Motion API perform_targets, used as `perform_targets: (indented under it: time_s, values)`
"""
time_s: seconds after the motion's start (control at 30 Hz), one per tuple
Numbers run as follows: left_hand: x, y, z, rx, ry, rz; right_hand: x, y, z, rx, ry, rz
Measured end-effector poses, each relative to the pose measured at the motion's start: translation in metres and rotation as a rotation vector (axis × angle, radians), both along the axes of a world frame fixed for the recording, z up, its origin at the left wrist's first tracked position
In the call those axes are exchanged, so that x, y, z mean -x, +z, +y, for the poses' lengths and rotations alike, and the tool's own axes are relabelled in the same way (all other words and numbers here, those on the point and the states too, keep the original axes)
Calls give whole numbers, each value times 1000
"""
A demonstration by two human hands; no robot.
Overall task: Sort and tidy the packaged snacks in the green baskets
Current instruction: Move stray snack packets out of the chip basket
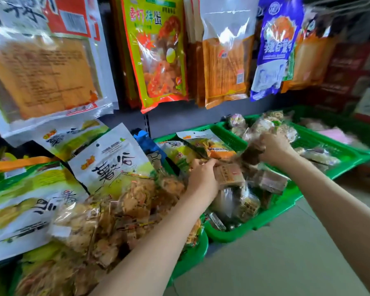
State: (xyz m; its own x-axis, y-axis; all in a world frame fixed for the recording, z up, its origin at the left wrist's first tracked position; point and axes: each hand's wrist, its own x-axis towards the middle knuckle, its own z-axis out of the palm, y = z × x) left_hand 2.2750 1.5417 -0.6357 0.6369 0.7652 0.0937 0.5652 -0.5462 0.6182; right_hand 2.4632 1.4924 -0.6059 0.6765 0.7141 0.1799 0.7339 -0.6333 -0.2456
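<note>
Both hands work the middle basket (265, 216) mid-sort: left hand (203, 176) curled on a tan packet (229, 174), right hand (273, 150) gripping a blurred dark pack (251, 153) just above, which likely next needs a matching pile.

Glossy plastic snack packets (113, 159) fill apparently smooth, hard-plastic green baskets (263, 218).

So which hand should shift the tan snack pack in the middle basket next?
Probably the left hand: its fingers already curl over the tan snack pack in the middle green basket. The right hand is busy gripping a dark packet further back.
</note>
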Motion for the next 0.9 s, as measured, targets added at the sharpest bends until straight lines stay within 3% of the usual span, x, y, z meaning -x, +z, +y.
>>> perform_targets:
  time_s: [0.13, 0.23, 0.4, 0.53, 0.67, 0.83, 0.9]
  values:
    - [6, 2, 6, -98, 15, -4, 2, 0, -6, 49, 65, 43]
    - [20, 11, 5, -181, -90, -10, 15, 18, -1, 46, 107, 39]
    - [67, 36, 16, -450, -64, -11, 75, 55, 31, -199, 350, 143]
    - [146, 52, 39, -486, 95, 50, 156, 80, 63, -245, 617, 409]
    - [265, 66, 51, -528, 285, 136, 255, 94, 89, -265, 890, 535]
    - [457, 54, 61, -407, 714, 246, 416, 91, 99, -156, 1253, 552]
    - [529, 46, 62, -293, 887, 226, 480, 82, 101, -93, 1343, 470]
